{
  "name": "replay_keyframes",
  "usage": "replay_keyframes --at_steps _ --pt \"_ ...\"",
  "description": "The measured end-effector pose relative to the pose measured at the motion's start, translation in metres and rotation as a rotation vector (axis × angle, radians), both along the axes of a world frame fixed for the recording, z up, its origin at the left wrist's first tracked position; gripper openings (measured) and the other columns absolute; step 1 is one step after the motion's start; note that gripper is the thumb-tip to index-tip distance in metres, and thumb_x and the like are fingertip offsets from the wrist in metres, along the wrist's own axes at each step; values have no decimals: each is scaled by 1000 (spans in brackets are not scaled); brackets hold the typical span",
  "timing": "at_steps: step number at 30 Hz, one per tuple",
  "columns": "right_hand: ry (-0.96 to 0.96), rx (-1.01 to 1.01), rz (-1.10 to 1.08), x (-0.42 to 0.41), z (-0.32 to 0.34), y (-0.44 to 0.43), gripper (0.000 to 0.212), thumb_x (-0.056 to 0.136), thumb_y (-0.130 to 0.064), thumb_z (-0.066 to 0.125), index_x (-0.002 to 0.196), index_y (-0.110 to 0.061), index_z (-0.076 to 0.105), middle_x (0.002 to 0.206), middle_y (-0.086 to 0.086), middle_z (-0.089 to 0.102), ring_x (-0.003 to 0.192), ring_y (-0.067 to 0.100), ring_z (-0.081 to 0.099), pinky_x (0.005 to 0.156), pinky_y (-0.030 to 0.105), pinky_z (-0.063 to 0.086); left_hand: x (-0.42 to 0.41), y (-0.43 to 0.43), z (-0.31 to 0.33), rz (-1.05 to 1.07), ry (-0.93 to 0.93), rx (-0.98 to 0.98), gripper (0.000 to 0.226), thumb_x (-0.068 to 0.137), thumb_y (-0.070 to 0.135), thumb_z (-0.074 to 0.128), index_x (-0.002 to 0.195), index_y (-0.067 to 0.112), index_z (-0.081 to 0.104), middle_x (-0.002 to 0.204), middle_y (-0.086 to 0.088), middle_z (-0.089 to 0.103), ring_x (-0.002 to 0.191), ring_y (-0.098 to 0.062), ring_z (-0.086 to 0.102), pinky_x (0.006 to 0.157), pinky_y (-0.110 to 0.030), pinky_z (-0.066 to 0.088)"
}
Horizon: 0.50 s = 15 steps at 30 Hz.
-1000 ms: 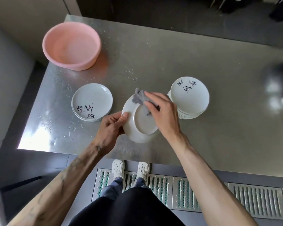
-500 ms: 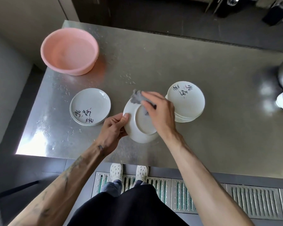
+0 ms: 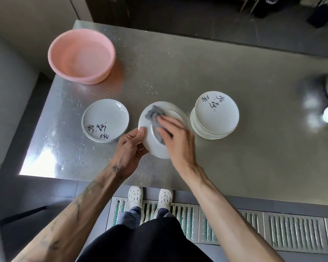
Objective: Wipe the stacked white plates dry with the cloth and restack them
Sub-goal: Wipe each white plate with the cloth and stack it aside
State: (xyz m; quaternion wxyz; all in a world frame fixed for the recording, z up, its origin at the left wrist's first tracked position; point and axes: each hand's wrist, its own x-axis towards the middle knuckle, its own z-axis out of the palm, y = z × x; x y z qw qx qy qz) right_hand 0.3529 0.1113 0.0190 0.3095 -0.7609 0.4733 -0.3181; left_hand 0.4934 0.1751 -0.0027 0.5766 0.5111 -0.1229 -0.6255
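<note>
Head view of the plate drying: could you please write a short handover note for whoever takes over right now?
Left hand grips the rim of one white plate, tilted above the steel table, underside facing the camera.
Right hand presses the grey cloth flat on that underside.
Short stack sits to the plate's left, tall stack to its right; pink basin at the far left.
Probably done: the short stack. Left: finish this plate, add it there, then likely work through the tall stack.

Grey cloth (image 3: 154, 118), white black-lettered plates (image 3: 216, 112), pink basin (image 3: 81, 55).
</note>
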Motion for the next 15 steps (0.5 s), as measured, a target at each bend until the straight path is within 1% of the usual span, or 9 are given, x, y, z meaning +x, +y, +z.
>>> replay_keyframes --at_steps 2,3,6,7,8,10,13,14,15 --pt "6 -40 105 -1 -1 7 34 92 -7 72 126 -12 72 131 -3 69 117 4 64 106 12 42 -1 3 -2 4 23 -4 39 100 29 54 124 1 67 115 -16 69 98 -22 67 83 -32 60" --pt "17 -60 97 -5 -2 2 34 93 -6 71 126 -12 72 131 -3 69 117 6 65 106 15 44 -1 6 -3 8 22 1 43 100 30 54 127 -2 64 116 -16 68 99 -22 66 84 -33 59" --pt "29 -19 -102 -14 -3 -16 34 93 -3 70 125 -9 73 129 0 70 116 12 66 106 25 48 -2 10 -4 11 -8 15 46 97 33 57 127 -1 64 110 -12 67 94 -19 62 81 -31 58" --pt "26 0 -137 -13 -2 -16 34 92 -2 70 125 -10 73 129 0 70 116 12 66 105 25 48 -4 10 -4 11 -6 15 44 97 33 57 125 0 65 109 -11 67 93 -19 63 81 -31 58" --pt "24 5 -126 -9 -1 -12 34 92 -3 70 125 -11 73 129 -1 70 116 10 65 105 23 48 -4 9 -4 14 -1 10 42 98 32 56 124 1 66 110 -12 68 94 -19 64 81 -31 59" --pt "18 -16 -8 1 -1 7 34 93 -6 71 126 -13 73 130 -4 69 116 6 65 104 19 47 -4 6 -3 40 28 3 34 102 27 52 124 4 67 114 -13 70 97 -20 67 83 -32 60" --pt "-7 -72 152 3 -5 28 33 94 -7 71 127 -11 72 131 -3 68 118 5 65 106 19 47 0 6 -6 81 43 6 28 107 13 44 122 7 67 113 -11 71 97 -19 69 82 -31 61" --pt "-7 -81 160 0 -7 24 33 94 -6 70 127 -10 72 132 -2 68 118 6 65 106 20 48 2 7 -7 81 38 9 27 107 14 45 120 8 68 113 -11 72 97 -19 68 83 -32 61" --pt "-2 -72 124 -2 -9 16 33 94 -5 70 127 -10 72 131 -1 68 117 8 65 106 22 48 3 7 -7 77 30 15 27 106 18 48 119 7 69 114 -11 71 99 -21 67 84 -33 60"
